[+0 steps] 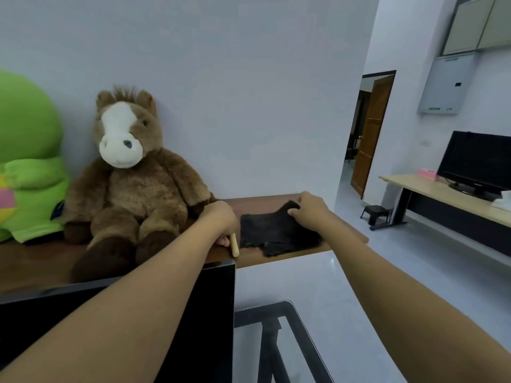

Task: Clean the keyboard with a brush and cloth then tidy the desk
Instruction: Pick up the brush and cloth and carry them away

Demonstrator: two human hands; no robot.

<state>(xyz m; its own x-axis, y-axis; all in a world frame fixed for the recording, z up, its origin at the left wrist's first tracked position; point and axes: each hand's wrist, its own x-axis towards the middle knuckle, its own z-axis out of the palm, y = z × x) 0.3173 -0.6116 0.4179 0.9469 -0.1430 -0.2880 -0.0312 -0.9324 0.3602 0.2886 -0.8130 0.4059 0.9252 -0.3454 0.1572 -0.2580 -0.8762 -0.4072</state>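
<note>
A dark cloth (269, 233) lies spread on the brown shelf (343, 230) behind the monitor. My right hand (311, 210) pinches its far right corner and lifts that corner a little. My left hand (219, 218) is curled round a pale wooden brush handle (234, 246), whose end pokes out below the fist, just left of the cloth. The brush head is hidden by the hand. No keyboard is in view.
A brown plush horse (130, 172) and a green plush toy (25, 161) sit on the shelf to the left. A black monitor (204, 313) stands in front, a glass desk corner (290, 327) below. Another desk (442, 200) with a screen is at right.
</note>
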